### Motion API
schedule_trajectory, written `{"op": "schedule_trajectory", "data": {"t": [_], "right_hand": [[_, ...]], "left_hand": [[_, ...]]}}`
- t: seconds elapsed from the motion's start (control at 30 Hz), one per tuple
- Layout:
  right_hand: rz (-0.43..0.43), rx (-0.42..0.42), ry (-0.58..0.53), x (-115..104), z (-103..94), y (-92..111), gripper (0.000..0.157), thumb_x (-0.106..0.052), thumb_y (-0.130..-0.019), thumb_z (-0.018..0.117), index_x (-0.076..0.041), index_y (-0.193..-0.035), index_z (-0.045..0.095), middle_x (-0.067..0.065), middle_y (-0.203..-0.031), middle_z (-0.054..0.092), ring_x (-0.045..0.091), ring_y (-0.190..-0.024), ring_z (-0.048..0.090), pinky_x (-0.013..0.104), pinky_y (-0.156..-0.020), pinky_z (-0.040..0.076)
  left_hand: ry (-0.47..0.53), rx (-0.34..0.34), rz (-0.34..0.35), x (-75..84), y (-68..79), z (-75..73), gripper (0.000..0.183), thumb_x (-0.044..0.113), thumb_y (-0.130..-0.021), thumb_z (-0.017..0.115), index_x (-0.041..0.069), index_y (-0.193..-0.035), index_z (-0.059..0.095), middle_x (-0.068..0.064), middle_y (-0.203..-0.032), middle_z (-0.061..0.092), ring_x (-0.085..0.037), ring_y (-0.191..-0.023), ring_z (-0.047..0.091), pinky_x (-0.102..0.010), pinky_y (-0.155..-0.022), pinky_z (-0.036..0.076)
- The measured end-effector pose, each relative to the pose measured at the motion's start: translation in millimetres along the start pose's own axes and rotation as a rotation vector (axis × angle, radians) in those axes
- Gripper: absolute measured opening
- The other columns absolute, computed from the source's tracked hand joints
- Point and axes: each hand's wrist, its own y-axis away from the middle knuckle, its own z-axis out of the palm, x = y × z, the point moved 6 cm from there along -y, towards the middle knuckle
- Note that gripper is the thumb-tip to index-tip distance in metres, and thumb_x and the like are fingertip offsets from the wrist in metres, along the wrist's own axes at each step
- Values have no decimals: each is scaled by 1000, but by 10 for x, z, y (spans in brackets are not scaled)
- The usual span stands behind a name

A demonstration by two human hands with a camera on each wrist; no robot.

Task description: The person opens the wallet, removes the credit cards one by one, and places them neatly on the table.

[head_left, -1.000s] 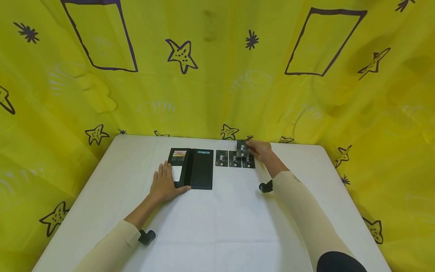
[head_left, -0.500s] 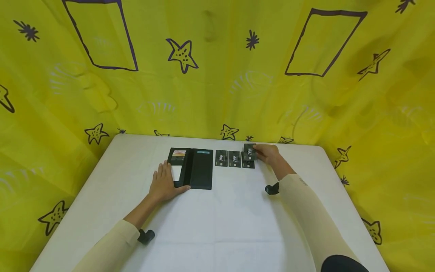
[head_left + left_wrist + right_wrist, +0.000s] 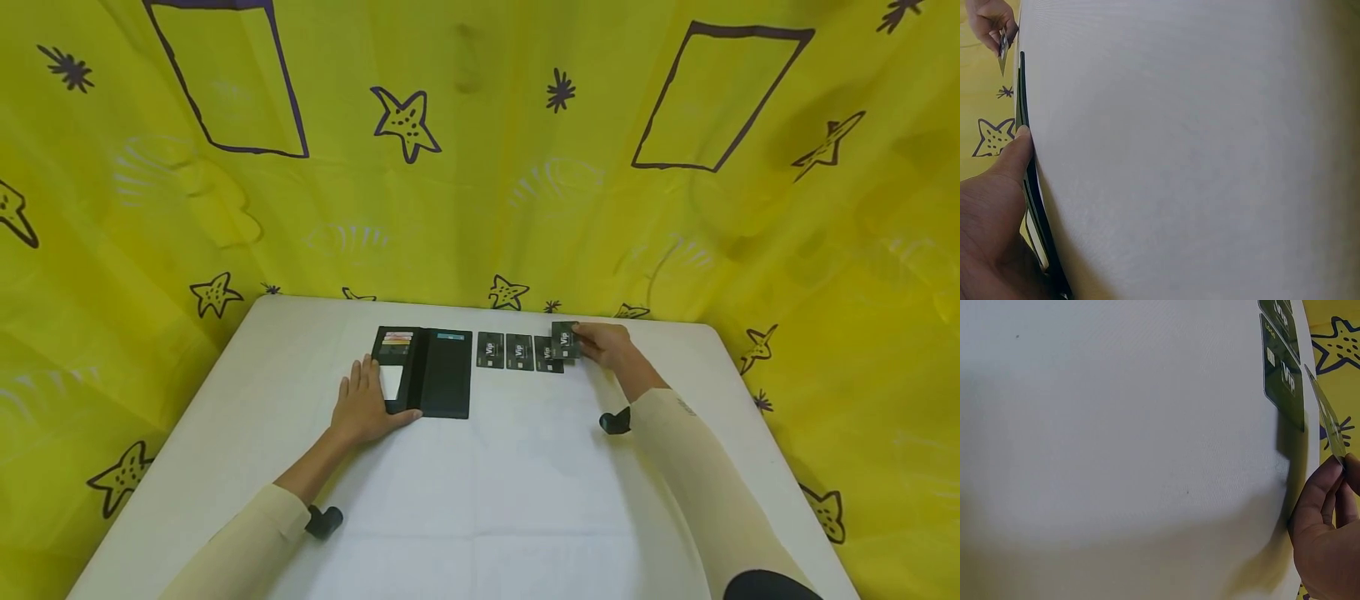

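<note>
From above and back, the head view faces forward and down over the table (image 3: 525, 475); both wrist views skim it closely, turned sideways, sharing the right hand (image 3: 1325, 544).

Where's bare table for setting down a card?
Widest: the table on the near side of the wallet and three laid VIP cards. Also free: right of the right hand, to the table's edge. Crowded: the row from wallet to held card.

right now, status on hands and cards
Left fingers on open wallet. Right fingers pinching card aloft. Three cards lie in row, nothing visibly blocking.
</note>
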Motion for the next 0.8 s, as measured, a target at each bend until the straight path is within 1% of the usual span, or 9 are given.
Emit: {"op": "schedule_trajectory", "data": {"t": [0.13, 0.17, 0.23, 0.37, 0.4, 0.47, 0.53, 0.73, 0.8], "right_hand": [[7, 2, 10, 8, -86, 20, 49, -3, -95, 78, 0, -141, 61, 8, -115, 64, 12, -83, 61, 21, -74, 59], [5, 4, 14, 8, -105, 28, 45, -3, -95, 77, 0, -138, 63, 8, -115, 63, 12, -82, 61, 20, -73, 59], [3, -6, 18, 0, -144, 41, 32, -2, -95, 77, -1, -126, 68, 7, -110, 64, 12, -80, 61, 20, -72, 58], [2, -2, 39, -18, -213, 68, 25, -1, -95, 77, -2, -119, 70, 7, -109, 63, 11, -76, 61, 20, -70, 58], [6, 3, 47, -20, -229, 72, 28, -1, -95, 77, -1, -122, 69, 8, -111, 63, 12, -76, 61, 19, -71, 58], [12, 15, 69, -18, -254, 85, 41, -2, -95, 77, 0, -134, 64, 9, -116, 61, 11, -76, 61, 19, -71, 58], [14, 22, 84, -11, -276, 86, 46, -2, -95, 78, 0, -138, 63, 9, -115, 63, 11, -74, 61, 19, -71, 59], [-21, 55, 178, -23, -286, 47, 48, -1, -93, 79, 5, -137, 62, 6, -94, 66, 9, -66, 63, 20, -66, 59], [-38, 76, 226, -25, -286, 15, 47, 0, -93, 79, 7, -135, 61, 7, -93, 66, 9, -62, 62, 20, -63, 58]], "left_hand": [[0, -4, 5, 1, -8, 4, 128, 61, -84, 80, -17, -159, 13, -34, -170, 4, -52, -156, 4, -63, -125, 7], [1, -6, 4, 1, -7, 2, 128, 61, -84, 80, -17, -159, 12, -34, -170, 4, -52, -157, 4, -63, -125, 7], [0, -7, 4, 0, -6, 1, 128, 61, -84, 79, -17, -159, 12, -35, -169, 5, -51, -157, 4, -63, -125, 7], [3, -9, 0, 3, 1, 3, 128, 61, -84, 80, -17, -160, 11, -35, -169, 4, -51, -157, 4, -62, -126, 7], [0, -6, 0, 2, -1, 7, 128, 61, -84, 80, -17, -159, 11, -35, -169, 5, -51, -157, 4, -63, -125, 7], [0, -4, 1, 3, -2, 10, 128, 61, -84, 80, -17, -159, 11, -35, -169, 5, -52, -156, 5, -63, -125, 7], [-1, -2, 3, 4, -3, 17, 128, 61, -84, 80, -17, -159, 12, -35, -169, 5, -52, -156, 4, -63, -125, 7], [5, -4, 11, -12, -3, 19, 128, 62, -84, 79, -18, -159, 12, -36, -169, 5, -52, -156, 4, -64, -125, 7], [4, -6, 9, -15, -3, 21, 129, 62, -84, 79, -18, -159, 11, -36, -169, 4, -52, -156, 3, -64, -125, 7]]}}
